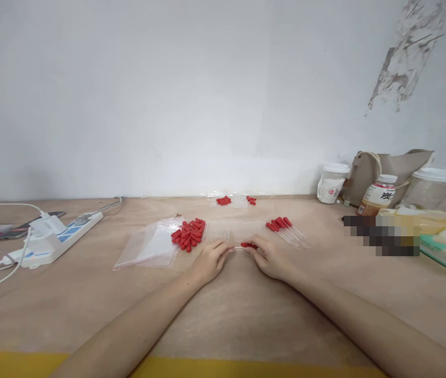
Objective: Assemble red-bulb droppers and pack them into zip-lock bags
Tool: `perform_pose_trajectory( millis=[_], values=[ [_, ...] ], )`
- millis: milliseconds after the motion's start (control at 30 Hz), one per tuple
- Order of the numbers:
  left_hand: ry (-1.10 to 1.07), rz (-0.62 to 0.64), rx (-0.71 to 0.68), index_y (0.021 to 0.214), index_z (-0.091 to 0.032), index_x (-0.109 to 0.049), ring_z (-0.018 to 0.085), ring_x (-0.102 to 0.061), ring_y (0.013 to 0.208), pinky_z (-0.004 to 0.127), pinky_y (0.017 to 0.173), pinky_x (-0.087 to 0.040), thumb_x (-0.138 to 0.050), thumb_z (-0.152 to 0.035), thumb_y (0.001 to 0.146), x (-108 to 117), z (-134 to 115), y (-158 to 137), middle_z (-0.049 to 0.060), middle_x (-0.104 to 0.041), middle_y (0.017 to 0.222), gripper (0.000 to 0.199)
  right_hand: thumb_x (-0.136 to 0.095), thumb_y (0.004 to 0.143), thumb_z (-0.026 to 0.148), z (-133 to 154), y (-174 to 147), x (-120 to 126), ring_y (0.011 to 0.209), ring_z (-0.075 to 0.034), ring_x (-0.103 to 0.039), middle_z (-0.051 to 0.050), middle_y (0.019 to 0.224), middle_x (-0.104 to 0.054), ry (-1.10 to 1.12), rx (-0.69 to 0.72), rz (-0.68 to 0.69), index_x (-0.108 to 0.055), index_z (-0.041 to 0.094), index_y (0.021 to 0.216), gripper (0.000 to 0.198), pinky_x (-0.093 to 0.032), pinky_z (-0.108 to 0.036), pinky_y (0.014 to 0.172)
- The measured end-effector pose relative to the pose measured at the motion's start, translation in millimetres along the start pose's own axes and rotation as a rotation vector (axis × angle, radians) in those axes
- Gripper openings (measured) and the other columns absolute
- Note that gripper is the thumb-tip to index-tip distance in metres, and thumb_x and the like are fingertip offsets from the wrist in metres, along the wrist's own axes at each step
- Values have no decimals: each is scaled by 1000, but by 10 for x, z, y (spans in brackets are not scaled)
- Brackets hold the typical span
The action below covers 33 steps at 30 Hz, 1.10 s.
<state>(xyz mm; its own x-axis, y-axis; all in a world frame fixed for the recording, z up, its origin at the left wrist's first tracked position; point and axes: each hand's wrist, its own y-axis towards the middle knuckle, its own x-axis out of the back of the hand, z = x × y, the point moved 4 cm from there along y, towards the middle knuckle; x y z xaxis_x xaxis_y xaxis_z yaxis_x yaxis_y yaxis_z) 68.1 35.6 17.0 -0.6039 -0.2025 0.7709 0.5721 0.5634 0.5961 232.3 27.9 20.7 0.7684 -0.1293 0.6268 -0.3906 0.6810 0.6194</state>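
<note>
Between both hands lies a thin clear glass tube [239, 248], held level just above the wooden table. My left hand [210, 261] pinches the tube's left end between thumb and fingers. At its right end, a red rubber bulb [248, 245] shows in the closed fingers of my right hand [269, 258]; whether the tube is inside the bulb is hidden. A heap of red bulbs [188, 234] is beyond my left hand. Rows of loose glass tubes [218, 231] stretch behind both hands. Several droppers [286, 229], tubes with red bulbs on, lie side by side beyond my right hand.
Clear plastic bags [148, 244] lie flat at the left. Small groups of red bulbs [223, 200] sit in plastic near the wall. A power strip [61, 239] with cables is far left. Paper cup [332, 184], drink bottle [378, 195] and bag [394, 167] stand right.
</note>
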Motion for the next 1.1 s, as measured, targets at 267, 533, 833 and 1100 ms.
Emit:
perform_pose_trajectory(
  millis=[267, 533, 833, 1100],
  values=[
    [-31, -34, -11, 102, -18, -54, 15, -55, 83, 26, 74, -43, -39, -16, 87, 2, 10, -14, 5, -60, 91, 22, -42, 82, 20, -6, -33, -6, 78, -15, -54, -4, 83, -59, -93, -30, 43, -55, 19, 85, 14, -43, -29, 72],
    [57, -6, -38, 102, -19, -57, 17, -56, 85, 31, 75, -42, -42, -16, 85, 4, -1, -13, 5, -63, 93, 23, -41, 83, 22, 20, -63, -46, 76, -13, -54, -3, 82, -59, -40, -14, 41, -54, 19, 88, 14, -43, -27, 70],
    [-15, -17, -125, 107, -17, -56, 16, -57, 90, 29, 76, -47, -40, -7, 82, -15, 4, -40, 7, -62, 99, 31, -45, 82, 23, -8, -75, -90, 75, -14, -55, -2, 78, -62, -88, 11, 17, -55, 19, 82, 11, -41, -30, 72],
    [35, -11, -182, 108, -18, -55, 16, -56, 91, 31, 77, -47, -39, -3, 78, -12, -15, -47, 7, -61, 100, 36, -42, 84, 23, -26, -93, -88, 76, -14, -55, -3, 81, -63, -137, 84, -7, -56, 20, 85, 14, -39, -31, 75]
  ],
)
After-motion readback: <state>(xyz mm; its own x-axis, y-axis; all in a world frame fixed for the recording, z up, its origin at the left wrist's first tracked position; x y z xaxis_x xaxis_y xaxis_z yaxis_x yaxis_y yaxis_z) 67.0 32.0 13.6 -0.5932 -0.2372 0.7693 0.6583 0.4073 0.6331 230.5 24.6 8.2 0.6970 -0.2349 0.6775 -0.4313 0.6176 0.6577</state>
